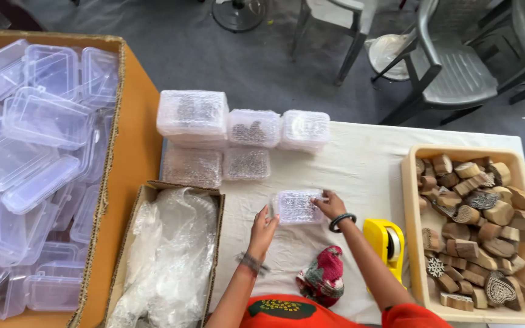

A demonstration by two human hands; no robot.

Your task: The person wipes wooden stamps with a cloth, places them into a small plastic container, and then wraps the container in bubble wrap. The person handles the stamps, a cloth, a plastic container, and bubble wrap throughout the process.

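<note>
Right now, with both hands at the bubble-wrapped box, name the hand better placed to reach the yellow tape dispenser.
The right hand. It rests on the bubble-wrapped box's right end, and the yellow tape dispenser sits just below and to its right. The left hand, on the box's left side, would likely have to cross over.

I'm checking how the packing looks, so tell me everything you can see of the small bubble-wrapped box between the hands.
The bubble-wrapped box is small, rectangular and clear plastic, with a dark patterned item dimly visible inside. It lies flat on the white tablecloth. The right hand touches its right end; the left hand is at its left edge.
</note>
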